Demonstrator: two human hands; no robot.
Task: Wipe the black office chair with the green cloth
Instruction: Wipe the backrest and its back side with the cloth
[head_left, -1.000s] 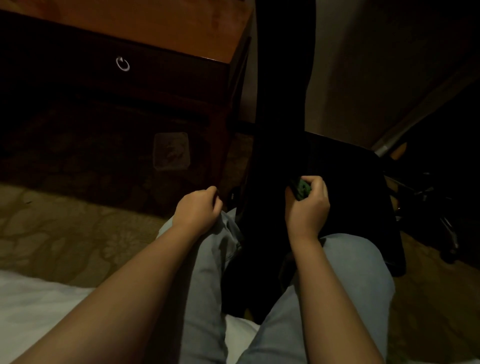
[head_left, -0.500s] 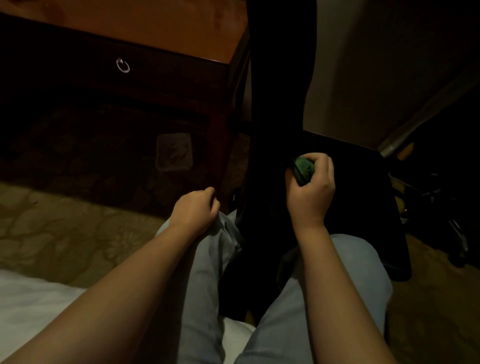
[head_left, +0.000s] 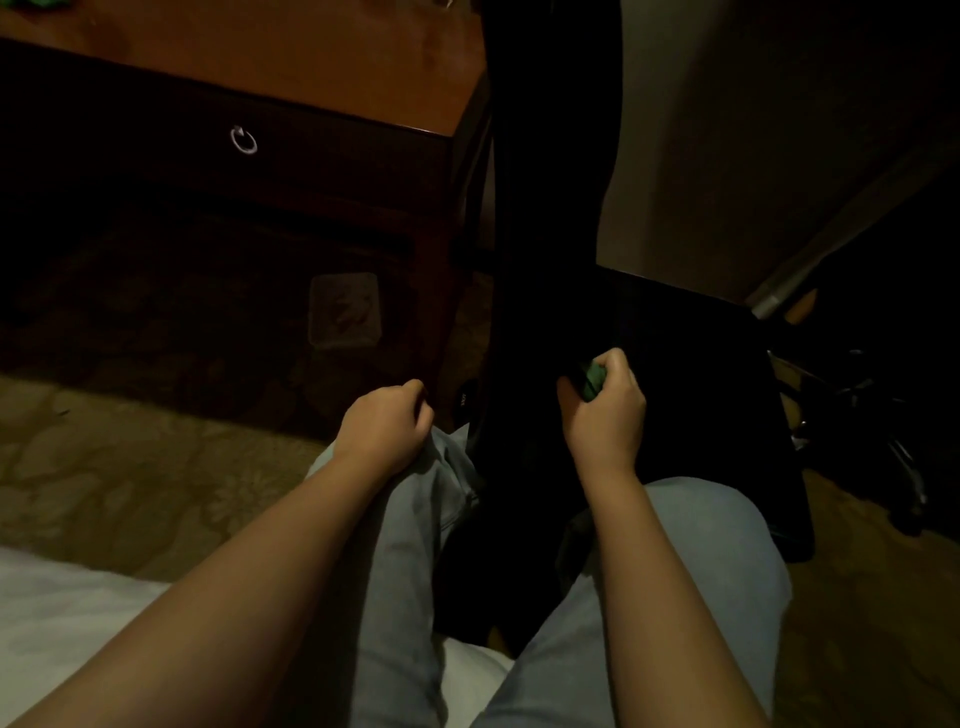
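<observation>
A dim bedroom, perhaps a hotel room. The landmark is a dark wooden bench (head_left: 311, 57) with a polished reddish top and a drawer bearing a metal ring pull (head_left: 243, 140). Under and in front of it spreads a patterned carpet (head_left: 104, 457). Nearer the viewer than the bench lies the white bed sheet (head_left: 62, 613). Just right of the bench stands a black office chair (head_left: 550, 156), with a plain wall (head_left: 753, 130) behind it.

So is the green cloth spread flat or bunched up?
Bunched up: the green cloth shows only as a small wad gripped in the right hand.
</observation>
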